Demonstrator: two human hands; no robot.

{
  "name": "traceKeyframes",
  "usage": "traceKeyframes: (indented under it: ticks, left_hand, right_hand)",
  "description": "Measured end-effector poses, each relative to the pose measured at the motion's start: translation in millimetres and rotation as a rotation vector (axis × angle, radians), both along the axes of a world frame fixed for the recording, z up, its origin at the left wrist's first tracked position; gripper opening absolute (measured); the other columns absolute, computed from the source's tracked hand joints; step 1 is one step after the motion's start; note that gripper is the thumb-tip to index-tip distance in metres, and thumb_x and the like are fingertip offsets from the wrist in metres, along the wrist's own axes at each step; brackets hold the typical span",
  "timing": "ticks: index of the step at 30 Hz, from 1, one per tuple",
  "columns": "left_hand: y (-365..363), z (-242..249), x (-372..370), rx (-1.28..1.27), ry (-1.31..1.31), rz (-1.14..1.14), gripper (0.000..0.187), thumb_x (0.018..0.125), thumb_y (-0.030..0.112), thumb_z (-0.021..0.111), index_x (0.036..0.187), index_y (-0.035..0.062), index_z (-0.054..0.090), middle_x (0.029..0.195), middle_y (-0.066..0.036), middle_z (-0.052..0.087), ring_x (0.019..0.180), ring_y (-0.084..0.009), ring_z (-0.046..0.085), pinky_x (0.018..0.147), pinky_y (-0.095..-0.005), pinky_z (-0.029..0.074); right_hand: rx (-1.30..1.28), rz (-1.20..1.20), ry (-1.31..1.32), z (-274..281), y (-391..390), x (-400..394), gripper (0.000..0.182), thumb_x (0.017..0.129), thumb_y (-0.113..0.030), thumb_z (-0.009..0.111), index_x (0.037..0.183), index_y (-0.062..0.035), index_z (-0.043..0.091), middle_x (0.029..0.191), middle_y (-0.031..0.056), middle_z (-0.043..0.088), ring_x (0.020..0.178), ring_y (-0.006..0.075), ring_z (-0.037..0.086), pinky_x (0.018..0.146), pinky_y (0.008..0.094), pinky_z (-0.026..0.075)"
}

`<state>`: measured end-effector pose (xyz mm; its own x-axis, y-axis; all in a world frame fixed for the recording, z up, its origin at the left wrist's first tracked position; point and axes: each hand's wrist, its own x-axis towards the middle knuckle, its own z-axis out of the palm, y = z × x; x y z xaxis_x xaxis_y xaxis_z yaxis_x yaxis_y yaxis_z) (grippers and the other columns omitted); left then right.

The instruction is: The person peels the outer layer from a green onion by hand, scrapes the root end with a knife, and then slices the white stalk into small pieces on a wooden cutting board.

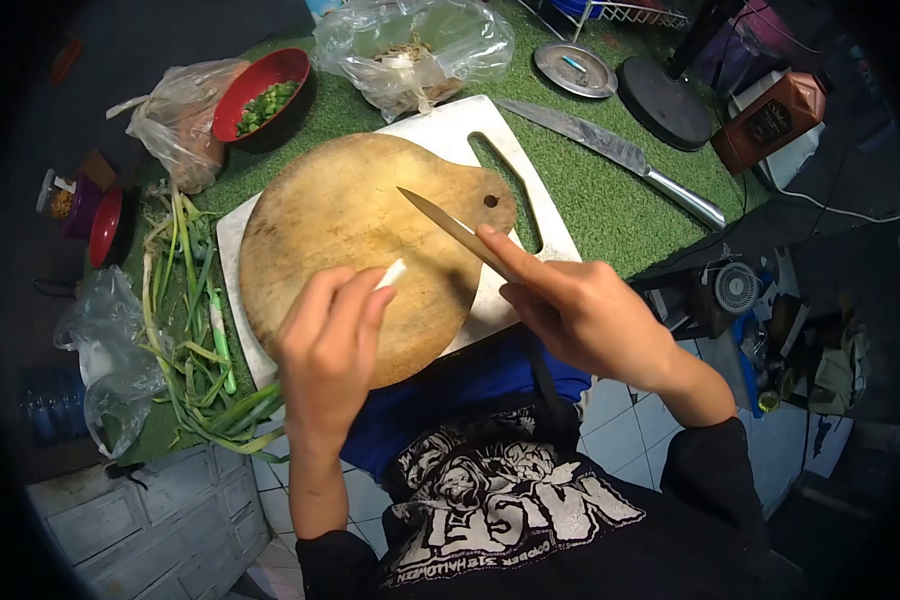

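My left hand [332, 335] pinches a short white stalk piece [392, 272], which looks like the white end of a spring onion, over the round wooden cutting board [320, 220]. In my right hand [580, 310] is a knife [445, 222], its handle hidden in my grip and the index finger laid along the blade. The blade points up and left across the board, apart from the white piece. Under the wooden board lies a white plastic cutting board [530, 205].
Spring onions [205, 310] lie left of the boards, beside a crumpled plastic bag [120, 350]. Behind stand a red bowl of chopped greens [266, 108] and two filled plastic bags. A large knife [610, 150], metal dish [575, 72] and brown carton [770, 120] occupy the right side.
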<state>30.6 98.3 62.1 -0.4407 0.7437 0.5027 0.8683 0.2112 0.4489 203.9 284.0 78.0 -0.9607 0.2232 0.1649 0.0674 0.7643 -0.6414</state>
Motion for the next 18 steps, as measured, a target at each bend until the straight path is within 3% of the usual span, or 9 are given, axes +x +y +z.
traceKeyframes:
  ticks: [3, 4, 5, 6, 9, 10, 13, 18]
  left_hand:
    - [-12, 8, -8, 0.038, -0.049, 0.026, 0.017, 0.086, 0.003, 0.075, 0.103, 0.0008, 0.073, 0.092, -0.013, 0.065, 0.076, -0.0260, 0.065, 0.065, -0.0349, 0.052]
    - [-14, 7, -10, 0.080, -0.048, 0.118, 0.016, 0.089, 0.003, 0.073, 0.104, 0.0001, 0.073, 0.094, -0.010, 0.066, 0.073, -0.0192, 0.063, 0.061, -0.0300, 0.050]
    - [-16, 6, -12, 0.120, -0.049, 0.204, 0.014, 0.092, 0.003, 0.070, 0.106, -0.0006, 0.073, 0.096, -0.008, 0.067, 0.071, -0.0124, 0.061, 0.057, -0.0251, 0.048]
    - [-19, 5, -14, 0.138, -0.101, 0.267, 0.016, 0.095, 0.003, 0.068, 0.110, -0.0007, 0.072, 0.101, -0.006, 0.066, 0.069, -0.0065, 0.057, 0.054, -0.0209, 0.046]
    - [-22, 0, -21, 0.284, -0.080, 0.353, 0.017, 0.097, 0.003, 0.067, 0.112, -0.0025, 0.071, 0.104, -0.006, 0.065, 0.066, -0.0052, 0.055, 0.054, -0.0204, 0.045]
    - [-20, 2, -17, 0.332, -0.122, 0.381, 0.016, 0.090, -0.002, 0.071, 0.106, -0.0029, 0.073, 0.097, -0.008, 0.066, 0.070, -0.0103, 0.062, 0.054, -0.0237, 0.046]
    - [-25, -8, -20, 0.326, -0.118, 0.353, 0.016, 0.089, -0.002, 0.073, 0.106, -0.0034, 0.073, 0.096, -0.008, 0.067, 0.069, -0.0090, 0.061, 0.054, -0.0234, 0.046]
    - [-23, -8, -19, 0.252, -0.208, 0.271, 0.016, 0.089, -0.001, 0.073, 0.105, -0.0051, 0.072, 0.095, -0.006, 0.066, 0.069, -0.0064, 0.056, 0.057, -0.0204, 0.046]
  right_hand:
    - [-0.121, -0.077, -0.083, 18, 4, -17, 0.061, 0.091, -0.013, 0.069, 0.146, -0.0011, 0.044, 0.068, 0.0185, 0.064, 0.064, 0.0374, 0.067, 0.060, 0.0439, 0.053]
    - [-0.108, -0.090, -0.021, 21, 7, -29, 0.048, 0.088, -0.018, 0.074, 0.128, 0.0030, 0.057, 0.068, 0.0203, 0.066, 0.068, 0.0382, 0.069, 0.061, 0.0438, 0.053]
    - [-0.112, -0.095, -0.022, 20, 11, -41, 0.048, 0.088, -0.018, 0.074, 0.128, 0.0030, 0.057, 0.068, 0.0203, 0.066, 0.068, 0.0382, 0.069, 0.061, 0.0438, 0.053]
    - [-0.105, -0.086, -0.038, 19, 14, -55, 0.040, 0.087, -0.020, 0.075, 0.117, 0.0027, 0.062, 0.069, 0.0213, 0.066, 0.069, 0.0397, 0.069, 0.063, 0.0450, 0.054]
    - [-0.060, -0.055, -0.038, 5, 15, -89, 0.024, 0.082, -0.022, 0.075, 0.088, 0.0008, 0.069, 0.073, 0.0229, 0.068, 0.072, 0.0433, 0.068, 0.067, 0.0493, 0.055]
    - [0.058, -0.085, -0.035, -10, 13, -98, 0.030, 0.082, -0.027, 0.078, 0.086, 0.0008, 0.069, 0.067, 0.0204, 0.065, 0.066, 0.0396, 0.067, 0.064, 0.0467, 0.053]
    - [0.200, -0.062, -0.064, -7, 9, -100, 0.026, 0.083, -0.024, 0.075, 0.084, 0.0008, 0.068, 0.069, 0.0214, 0.066, 0.068, 0.0409, 0.067, 0.066, 0.0476, 0.053]
    - [0.152, -0.067, -0.026, -11, 20, -111, 0.021, 0.082, -0.020, 0.074, 0.083, 0.0001, 0.070, 0.073, 0.0227, 0.068, 0.070, 0.0405, 0.068, 0.067, 0.0467, 0.054]
